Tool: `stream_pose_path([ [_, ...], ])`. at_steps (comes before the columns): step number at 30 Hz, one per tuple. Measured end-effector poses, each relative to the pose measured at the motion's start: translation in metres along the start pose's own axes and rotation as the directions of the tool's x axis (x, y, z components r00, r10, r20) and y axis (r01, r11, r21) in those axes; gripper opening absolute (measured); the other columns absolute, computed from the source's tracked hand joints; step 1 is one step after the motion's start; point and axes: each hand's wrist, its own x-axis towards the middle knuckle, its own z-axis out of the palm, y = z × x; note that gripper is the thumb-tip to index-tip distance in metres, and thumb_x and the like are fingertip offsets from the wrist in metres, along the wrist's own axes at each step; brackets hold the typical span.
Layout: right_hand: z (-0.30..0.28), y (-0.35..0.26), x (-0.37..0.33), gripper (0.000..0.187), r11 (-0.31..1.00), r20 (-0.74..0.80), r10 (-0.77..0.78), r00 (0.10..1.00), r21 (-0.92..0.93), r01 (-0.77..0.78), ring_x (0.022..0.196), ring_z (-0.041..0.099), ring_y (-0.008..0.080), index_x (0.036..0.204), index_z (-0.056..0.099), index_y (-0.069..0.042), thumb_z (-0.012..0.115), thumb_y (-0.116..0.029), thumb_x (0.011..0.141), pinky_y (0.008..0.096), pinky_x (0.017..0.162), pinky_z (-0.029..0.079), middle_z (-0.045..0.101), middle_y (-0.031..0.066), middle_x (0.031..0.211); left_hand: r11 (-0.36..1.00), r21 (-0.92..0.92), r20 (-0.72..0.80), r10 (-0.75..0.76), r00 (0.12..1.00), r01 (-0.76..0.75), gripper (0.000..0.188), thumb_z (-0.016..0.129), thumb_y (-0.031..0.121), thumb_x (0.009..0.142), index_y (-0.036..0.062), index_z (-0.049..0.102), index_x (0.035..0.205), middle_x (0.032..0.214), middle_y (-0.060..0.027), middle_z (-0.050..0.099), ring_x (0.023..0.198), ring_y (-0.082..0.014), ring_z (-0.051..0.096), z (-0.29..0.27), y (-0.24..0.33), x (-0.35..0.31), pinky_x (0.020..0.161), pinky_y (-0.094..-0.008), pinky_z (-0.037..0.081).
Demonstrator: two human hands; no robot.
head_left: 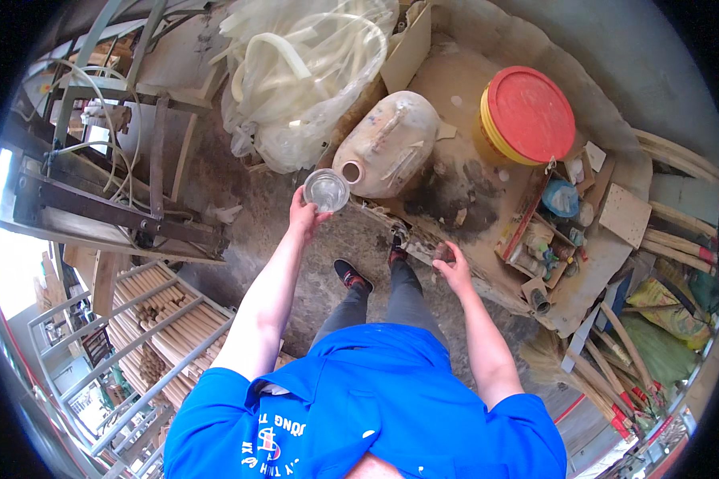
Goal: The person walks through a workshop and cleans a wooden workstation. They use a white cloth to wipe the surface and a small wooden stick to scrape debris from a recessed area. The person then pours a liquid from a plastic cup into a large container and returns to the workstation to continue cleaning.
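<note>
Blue shirt fabric (375, 383) is seen closest to the camera. Just beside the mouth of a tipped, dirt-stained jug (395, 140), a clear round container (326, 190) is held by the left hand (302, 217), its grip narrowed on the near side; whether the jug is touched cannot be told. By the right hand (455, 273), a small brown object (442, 254) is held in a narrow grip near the edge of the worktop (467, 52). Behind the jug, a red-lidded yellow bucket (531, 116) and a clear bag of pale strips (303, 72) are set.
</note>
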Motion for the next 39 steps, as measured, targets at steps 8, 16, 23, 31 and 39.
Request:
stream_pose_path([
  [8, -0.007, 0.000, 0.005, 0.064, 0.995, -0.040, 0.014, 0.999, 0.103, -0.010, 0.079, 0.059, 0.0123, 0.127, 0.039, -0.002, 0.069, -0.007, 0.071, 0.0251, 0.066, 0.050, 0.054, 0.0091, 0.105, 0.995, 0.093, -0.056, -0.025, 0.998, 0.030, 0.066, 0.035, -0.015, 0.071, 0.0151, 0.030, 0.129, 0.120, -0.0169, 0.044, 0.080, -0.0339, 0.062, 0.028, 0.009, 0.011, 0.053, -0.0327, 0.058],
  [16, -0.012, -0.001, 0.007, 0.067, 0.991, -0.064, 0.015, 0.998, 0.132, -0.006, 0.076, 0.059, 0.0120, 0.128, 0.039, -0.004, 0.072, -0.013, 0.070, 0.0241, 0.063, 0.048, 0.052, 0.0095, 0.105, 0.986, 0.166, -0.101, -0.016, 0.995, 0.033, 0.067, 0.034, -0.016, 0.070, 0.0129, 0.031, 0.130, 0.122, -0.0160, 0.044, 0.087, -0.0334, 0.060, 0.036, 0.005, 0.021, 0.056, -0.0343, 0.059],
  [23, -0.014, -0.001, 0.012, 0.067, 0.989, -0.062, 0.023, 0.998, 0.146, -0.014, 0.077, 0.059, 0.0129, 0.128, 0.038, -0.004, 0.070, -0.014, 0.071, 0.0243, 0.064, 0.048, 0.052, 0.0099, 0.105, 0.959, 0.281, -0.131, 0.015, 0.991, 0.023, 0.064, 0.035, -0.014, 0.070, 0.0103, 0.035, 0.129, 0.122, -0.0149, 0.046, 0.088, -0.0309, 0.061, 0.042, 0.009, 0.021, 0.056, -0.0326, 0.059],
  [31, -0.012, -0.003, 0.018, 0.065, 0.986, -0.056, 0.001, 0.998, 0.164, 0.009, 0.077, 0.060, 0.0131, 0.128, 0.037, -0.003, 0.069, -0.013, 0.072, 0.0246, 0.065, 0.048, 0.055, 0.0094, 0.102, 0.943, 0.332, -0.169, 0.043, 0.985, 0.016, 0.057, 0.039, -0.011, 0.072, 0.0090, 0.040, 0.126, 0.118, -0.0143, 0.050, 0.080, -0.0287, 0.063, 0.056, 0.015, 0.017, 0.054, -0.0303, 0.058],
  [39, -0.016, -0.003, 0.022, 0.064, 0.989, -0.067, 0.003, 0.998, 0.148, 0.007, 0.076, 0.060, 0.0124, 0.127, 0.038, -0.003, 0.070, -0.011, 0.072, 0.0241, 0.064, 0.048, 0.057, 0.0085, 0.099, 0.932, 0.361, -0.139, 0.024, 0.990, 0.029, 0.056, 0.041, -0.010, 0.073, 0.0091, 0.041, 0.125, 0.118, -0.0147, 0.050, 0.078, -0.0285, 0.064, 0.055, 0.016, 0.023, 0.054, -0.0306, 0.058],
])
